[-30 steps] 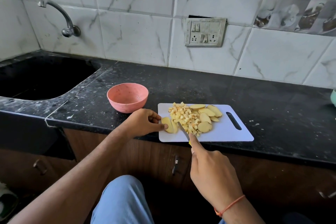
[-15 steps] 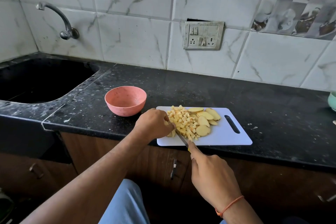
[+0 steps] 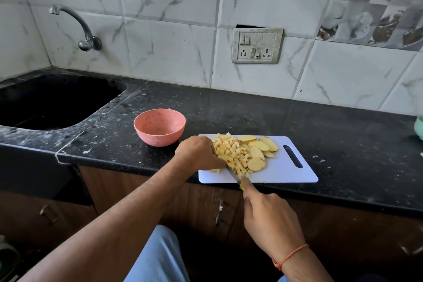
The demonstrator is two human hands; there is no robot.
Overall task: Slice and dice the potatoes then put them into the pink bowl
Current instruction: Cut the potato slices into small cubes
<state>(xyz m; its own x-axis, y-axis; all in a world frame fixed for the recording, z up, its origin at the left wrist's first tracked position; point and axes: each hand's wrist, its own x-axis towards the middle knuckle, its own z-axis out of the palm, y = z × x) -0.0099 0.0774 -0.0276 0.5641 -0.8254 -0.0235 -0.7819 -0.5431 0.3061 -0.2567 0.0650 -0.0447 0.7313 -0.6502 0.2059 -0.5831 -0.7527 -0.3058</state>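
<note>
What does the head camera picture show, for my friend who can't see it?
Two hands cut potato on a white cutting board: the left hand holds a piece, the right hand grips a knife. Diced potato and slices lie there; the pink bowl sits empty beside it.

The scene is seen from one wide-angle camera worn on the head, directed forward and down over a black countertop [image 3: 263,107] toward a tiled wall. The view is taken from close behind the counter edge, so that both forearms enter from the bottom of the frame and a white cutting board [image 3: 286,171] lies just below centre. A sink [image 3: 45,103] is taken in at the left margin. Straight lines are bowed outward near the borders. No second view is provided.
</note>
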